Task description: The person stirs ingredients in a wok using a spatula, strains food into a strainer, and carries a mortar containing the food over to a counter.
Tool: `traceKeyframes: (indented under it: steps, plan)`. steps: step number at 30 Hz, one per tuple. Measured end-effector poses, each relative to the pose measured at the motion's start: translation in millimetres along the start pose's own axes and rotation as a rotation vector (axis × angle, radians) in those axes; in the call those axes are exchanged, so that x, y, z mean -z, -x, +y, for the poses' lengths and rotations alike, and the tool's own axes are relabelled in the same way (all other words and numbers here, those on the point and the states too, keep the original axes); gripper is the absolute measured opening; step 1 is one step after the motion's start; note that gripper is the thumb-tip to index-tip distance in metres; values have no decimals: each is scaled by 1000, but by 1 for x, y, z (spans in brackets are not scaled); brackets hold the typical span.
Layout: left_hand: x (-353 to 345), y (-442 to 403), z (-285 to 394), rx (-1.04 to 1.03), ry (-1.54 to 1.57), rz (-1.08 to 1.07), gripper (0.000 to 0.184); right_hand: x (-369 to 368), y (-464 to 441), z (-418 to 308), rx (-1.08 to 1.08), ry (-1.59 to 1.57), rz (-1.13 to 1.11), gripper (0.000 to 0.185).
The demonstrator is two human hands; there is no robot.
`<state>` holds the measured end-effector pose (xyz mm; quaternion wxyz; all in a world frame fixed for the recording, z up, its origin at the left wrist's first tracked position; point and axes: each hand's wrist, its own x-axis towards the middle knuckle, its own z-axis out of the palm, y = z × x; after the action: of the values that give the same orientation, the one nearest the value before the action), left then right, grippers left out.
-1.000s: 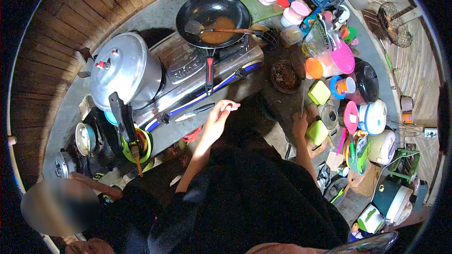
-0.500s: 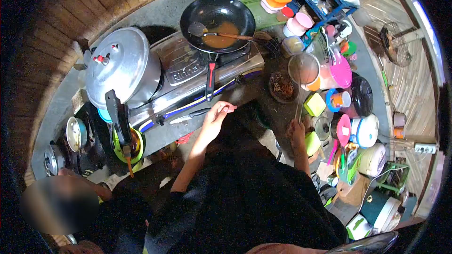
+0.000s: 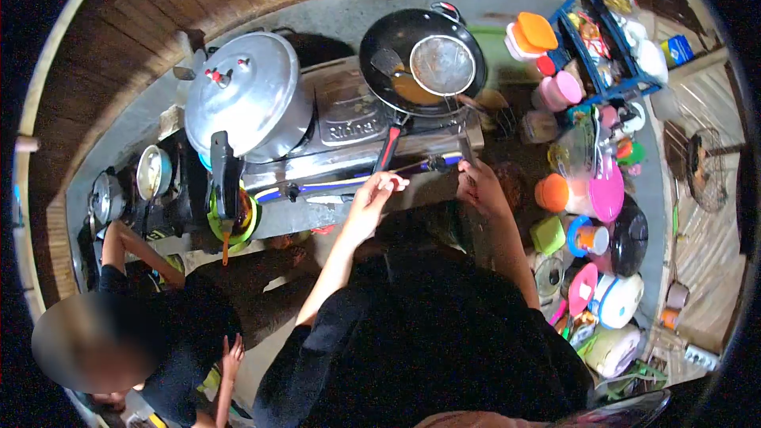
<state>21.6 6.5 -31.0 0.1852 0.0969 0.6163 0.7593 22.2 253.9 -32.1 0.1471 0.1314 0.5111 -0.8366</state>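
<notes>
My right hand (image 3: 482,189) is closed around the handle of a round mesh strainer (image 3: 442,65). The strainer's bowl is above the right part of a black wok (image 3: 372,32), which holds brown liquid (image 3: 414,92). A spatula (image 3: 387,61) leans in the wok, partly hidden behind the strainer. Just below the tip of the wok's black-and-red handle (image 3: 387,150) is my left hand (image 3: 376,200). Its fingers are loosely bent and hold nothing that I can see. A knife (image 3: 326,199) lies near it on the counter edge.
Left of the wok stands a large pressure cooker (image 3: 242,99), its long handle jutting toward me. The wok sits on a Rinnai stove (image 3: 349,131). Tubs, lids and a blue crate (image 3: 609,43) crowd the right side. Another person (image 3: 186,325) is at lower left.
The strainer has moved left from beside the tubs to above the wok, with my right hand on its handle. My view has shifted right. The other person's arms now show more.
</notes>
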Motion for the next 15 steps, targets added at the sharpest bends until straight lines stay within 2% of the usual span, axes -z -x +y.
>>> traceKeyframes:
  steps: [6, 9, 15]
  plan:
    - [3, 19, 4, -25, -9, 216, 26, 6, -57, -7, -175, -193, -129, 14]
    - [7, 27, 1, 11, 0, 346, 21, 10, -77, -12, -219, -201, -146, 11]
    - [-3, 23, 3, 8, 15, 452, 22, 7, -99, -20, -249, -209, -198, 11]
